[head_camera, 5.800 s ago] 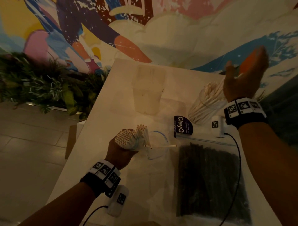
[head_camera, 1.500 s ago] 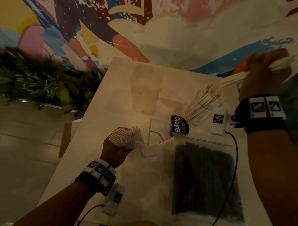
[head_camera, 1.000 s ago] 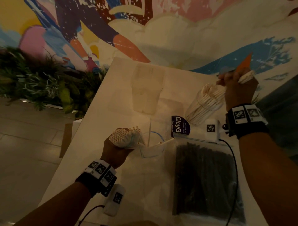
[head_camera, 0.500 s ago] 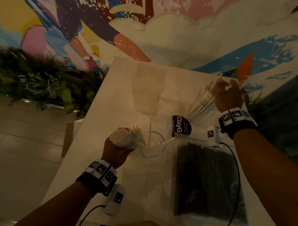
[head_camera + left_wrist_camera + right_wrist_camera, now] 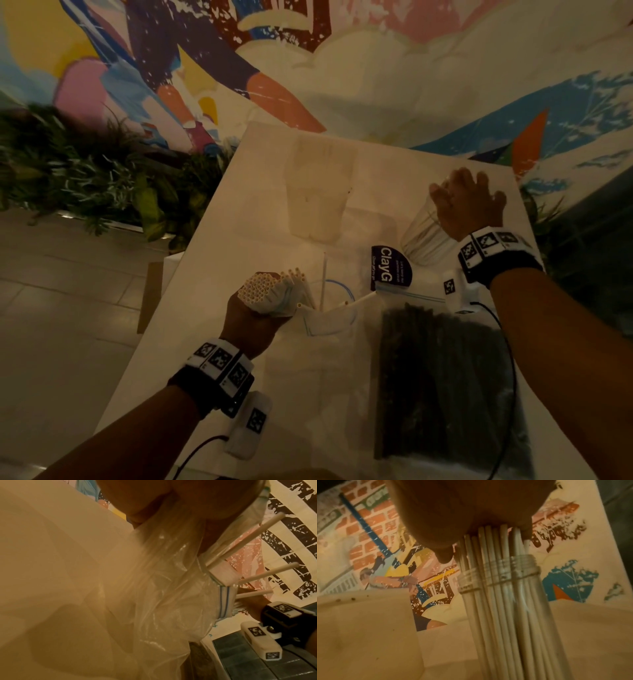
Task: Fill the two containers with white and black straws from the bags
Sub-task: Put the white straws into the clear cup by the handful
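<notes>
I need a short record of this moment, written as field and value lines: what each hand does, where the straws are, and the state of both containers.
left hand: grips a bundle of white straws through the clear bag, open ends up
right hand: palm rests flat on the straw tops in the clear cup
clear cup: holds many white straws, leans left in the head view
second container: stands behind, no straws seen inside
black straws: in their zip bag, flat on the white table
</notes>
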Demonstrator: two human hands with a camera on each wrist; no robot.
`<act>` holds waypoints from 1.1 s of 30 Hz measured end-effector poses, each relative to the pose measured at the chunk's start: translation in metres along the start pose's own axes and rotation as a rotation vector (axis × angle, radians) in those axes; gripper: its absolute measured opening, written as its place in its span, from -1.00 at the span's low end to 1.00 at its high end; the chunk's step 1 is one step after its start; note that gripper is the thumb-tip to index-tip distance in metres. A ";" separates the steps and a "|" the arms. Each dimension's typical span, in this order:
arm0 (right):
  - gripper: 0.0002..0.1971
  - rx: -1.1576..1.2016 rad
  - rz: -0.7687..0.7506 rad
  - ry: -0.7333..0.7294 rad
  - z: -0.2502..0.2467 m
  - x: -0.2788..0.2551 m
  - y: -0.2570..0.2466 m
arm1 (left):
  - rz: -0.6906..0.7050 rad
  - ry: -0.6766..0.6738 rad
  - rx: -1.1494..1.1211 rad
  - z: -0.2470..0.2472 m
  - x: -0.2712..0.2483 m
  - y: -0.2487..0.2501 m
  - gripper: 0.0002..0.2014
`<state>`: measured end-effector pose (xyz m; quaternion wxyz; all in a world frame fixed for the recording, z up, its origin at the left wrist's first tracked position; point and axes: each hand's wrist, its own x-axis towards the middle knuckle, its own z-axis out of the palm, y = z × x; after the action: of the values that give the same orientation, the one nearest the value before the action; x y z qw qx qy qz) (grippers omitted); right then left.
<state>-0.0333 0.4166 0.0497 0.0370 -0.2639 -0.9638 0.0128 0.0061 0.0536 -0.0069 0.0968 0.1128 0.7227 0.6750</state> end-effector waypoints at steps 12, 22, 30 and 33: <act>0.11 0.193 -0.448 -0.272 -0.010 -0.113 -0.051 | 0.020 0.012 0.086 -0.008 0.004 -0.016 -0.53; -0.31 0.750 -0.451 -0.262 0.024 -0.181 -0.138 | 0.099 -0.030 0.125 -0.007 0.006 -0.020 -0.48; -0.60 0.949 -0.416 -0.062 0.036 -0.188 -0.145 | 0.001 -0.300 0.290 -0.017 0.008 -0.025 -0.28; -0.63 0.958 -0.402 -0.017 0.038 -0.190 -0.145 | -0.003 -0.311 0.188 -0.015 0.005 -0.023 -0.24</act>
<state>0.0530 0.1950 0.0063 0.1475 -0.0267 -0.8818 0.4472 -0.0038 0.0394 -0.0287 0.1975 0.2230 0.7592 0.5787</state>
